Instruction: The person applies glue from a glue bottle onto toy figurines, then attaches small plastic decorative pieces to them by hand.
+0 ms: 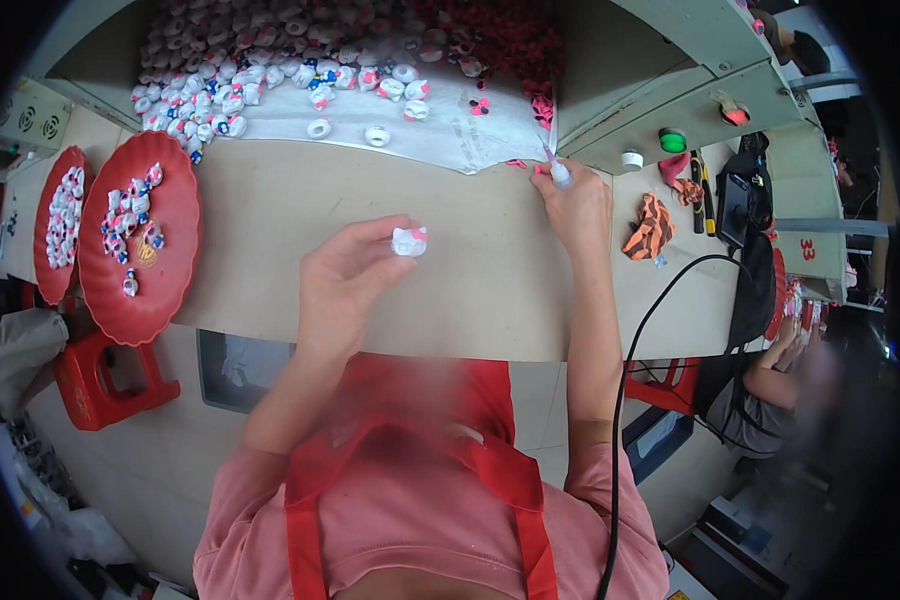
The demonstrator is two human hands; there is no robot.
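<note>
Left hand: fingers pinched together on a small white toy figure with pink spots, held at the fingertips, above the tan worktable near its middle. Figure looks smooth, rounded, glossy plastic. Right hand: closed around a thin white applicator bottle, tip pointing to the table's far edge. Grey sheet beyond that edge carries a heap of similar white pieces. Two red round trays at the table's left end hold more figures. Orange striped cloth lies at the table's right end.
</note>
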